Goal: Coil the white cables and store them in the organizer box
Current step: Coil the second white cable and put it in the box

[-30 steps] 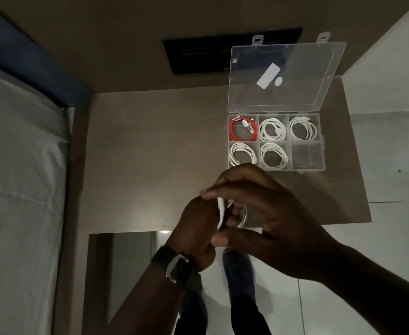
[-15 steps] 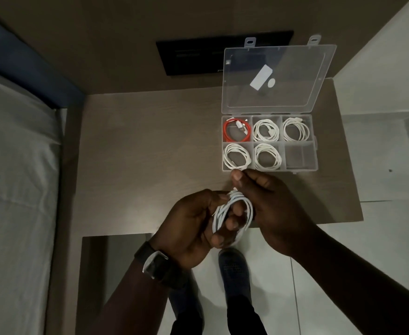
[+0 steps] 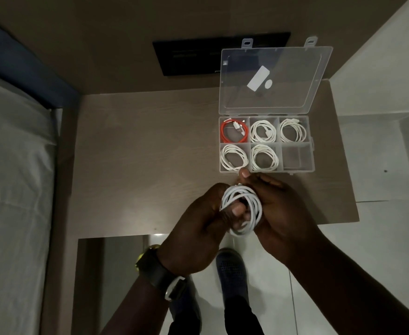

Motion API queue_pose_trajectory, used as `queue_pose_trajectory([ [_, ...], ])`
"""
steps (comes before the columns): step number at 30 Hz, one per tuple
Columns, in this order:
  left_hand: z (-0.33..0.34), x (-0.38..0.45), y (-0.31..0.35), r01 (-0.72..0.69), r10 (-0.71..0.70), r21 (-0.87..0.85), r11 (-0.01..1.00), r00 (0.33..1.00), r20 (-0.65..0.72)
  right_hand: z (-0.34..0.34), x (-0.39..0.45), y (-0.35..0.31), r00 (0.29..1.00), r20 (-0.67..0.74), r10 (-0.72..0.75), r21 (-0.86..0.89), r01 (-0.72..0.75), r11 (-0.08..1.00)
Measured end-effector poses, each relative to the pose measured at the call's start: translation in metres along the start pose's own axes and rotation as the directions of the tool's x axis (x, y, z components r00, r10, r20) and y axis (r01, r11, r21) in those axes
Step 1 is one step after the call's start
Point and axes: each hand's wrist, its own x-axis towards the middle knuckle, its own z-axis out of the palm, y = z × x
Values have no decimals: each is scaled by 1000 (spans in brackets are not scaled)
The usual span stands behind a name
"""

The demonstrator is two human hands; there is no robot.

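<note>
Hiding much of the coiled white cable (image 3: 243,209), the two hands meet just near of the organizer box (image 3: 266,143), above the near edge of the table (image 3: 138,160). The left hand (image 3: 203,228) is curled around the left side of the coil, a fingertip showing through its middle; the right hand (image 3: 283,213) closes on the right side, its thumb reaching to the far end of the coil, where a connector is too small and shaded to make out. How many turns the coil has cannot be counted. A dark watch (image 3: 162,274) sits on the left wrist, and both forearms run off the bottom of the frame.

The room is dim. The table is pale wood grain; a bed with a light sheet (image 3: 14,189) lies to the left, cut off by the frame, and white floor tiles (image 3: 377,250) show to the right and near side, with a dark shoe (image 3: 232,269) below the hands. A black panel (image 3: 189,56) sits on the far wall.

The coil is a loose oval, its long axis running from far-left to near-right, its near end hanging past the table edge.

The clear box lies open, its lid (image 3: 273,78) tilted up on the far side. Four compartments hold white coils (image 3: 262,131), the far-left one an orange cable (image 3: 233,134), and the near-right one (image 3: 296,158) holds no cable.
</note>
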Motion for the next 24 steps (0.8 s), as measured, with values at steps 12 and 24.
queue_pose_trajectory([
  [12,19,15,-5,136,-135,1,991,982,-135,-42,-10,15,968,118,-220,-489,250,836],
  [24,80,155,-20,270,-243,64,961,931,-273,-143,65,-51,937,-177,-300,-447,195,873],
])
